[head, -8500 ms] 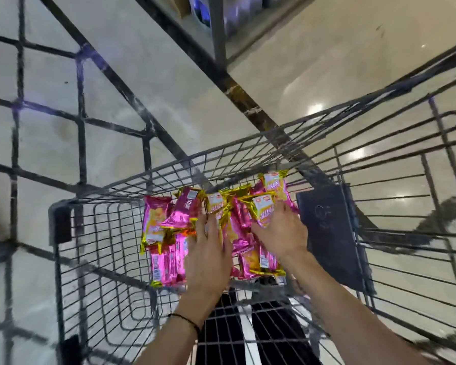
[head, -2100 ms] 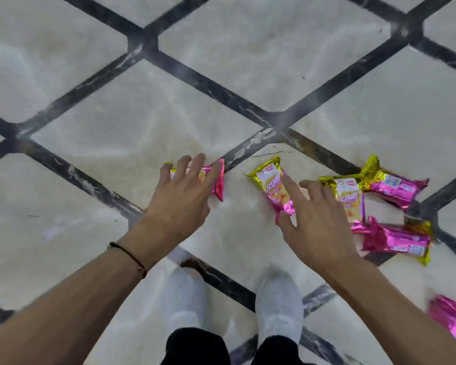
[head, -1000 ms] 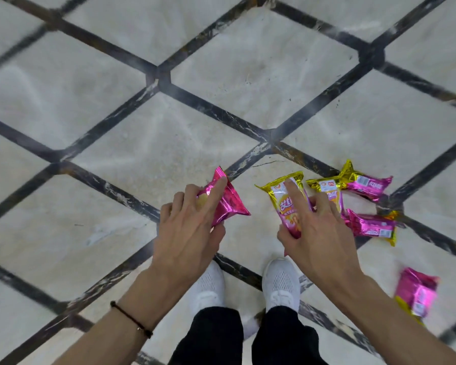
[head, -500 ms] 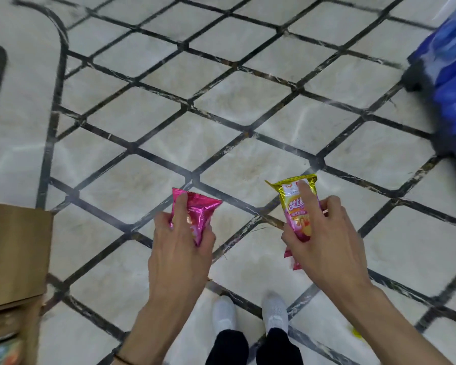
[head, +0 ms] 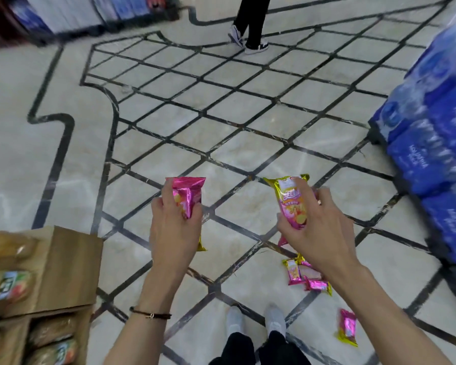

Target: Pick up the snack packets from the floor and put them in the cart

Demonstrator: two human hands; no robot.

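Two snack packets are held up above the floor point(head: 63, 167): a pink packet point(head: 187, 197) is gripped by the curled fingers of the left hand point(head: 173, 227), and a gold-topped packet point(head: 290, 204) by the right hand point(head: 319, 230), the hands being kept apart. At lower left a cardboard box point(head: 71, 267) is seen, with blurred wrapped goods point(head: 8, 288) stacked inside. Several more packets point(head: 304, 275) lie clustered on the floor under the right forearm, and a lone packet point(head: 348, 326) lies right of the white shoes point(head: 275, 318). Blue wrapped packs point(head: 432, 154) are stacked at the right; another person's legs point(head: 250, 22) are seen far ahead.
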